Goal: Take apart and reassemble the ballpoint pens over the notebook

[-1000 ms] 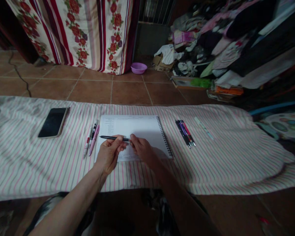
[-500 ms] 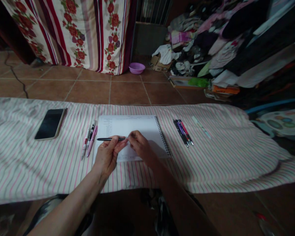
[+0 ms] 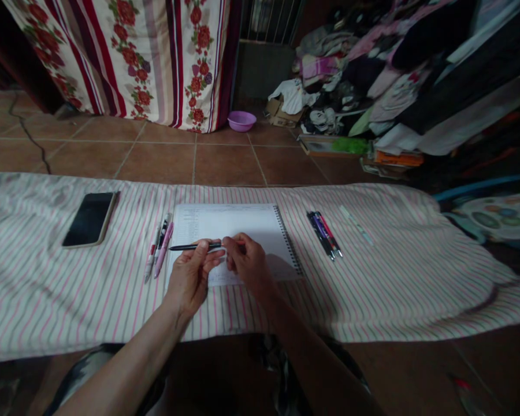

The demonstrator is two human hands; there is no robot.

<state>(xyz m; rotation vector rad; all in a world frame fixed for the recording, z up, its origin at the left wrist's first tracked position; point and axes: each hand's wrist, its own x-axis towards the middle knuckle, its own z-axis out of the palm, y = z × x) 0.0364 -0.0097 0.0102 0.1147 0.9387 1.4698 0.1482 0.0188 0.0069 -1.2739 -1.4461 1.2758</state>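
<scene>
A black pen [image 3: 190, 247] lies level over a white spiral notebook [image 3: 242, 225] on a pink-striped cloth [image 3: 394, 277]. My left hand [image 3: 189, 278] pinches the pen's right half from below. My right hand [image 3: 247, 261] is closed at the pen's right end, fingertips on it. Its tip points left, towards three pens [image 3: 158, 252] lying beside the notebook's left edge.
A dark phone [image 3: 89, 219] lies on the cloth at the left. Three dark pens [image 3: 325, 233] and one pale pen [image 3: 357, 225] lie right of the notebook. Beyond the cloth are a tiled floor, a purple bowl [image 3: 241, 120], a floral curtain and heaped clothes [image 3: 364, 75].
Both hands stay on the pen over the notebook. The pen has shifted slightly left and my right fingers have curled tighter round its end. The camera view has drifted a little.
</scene>
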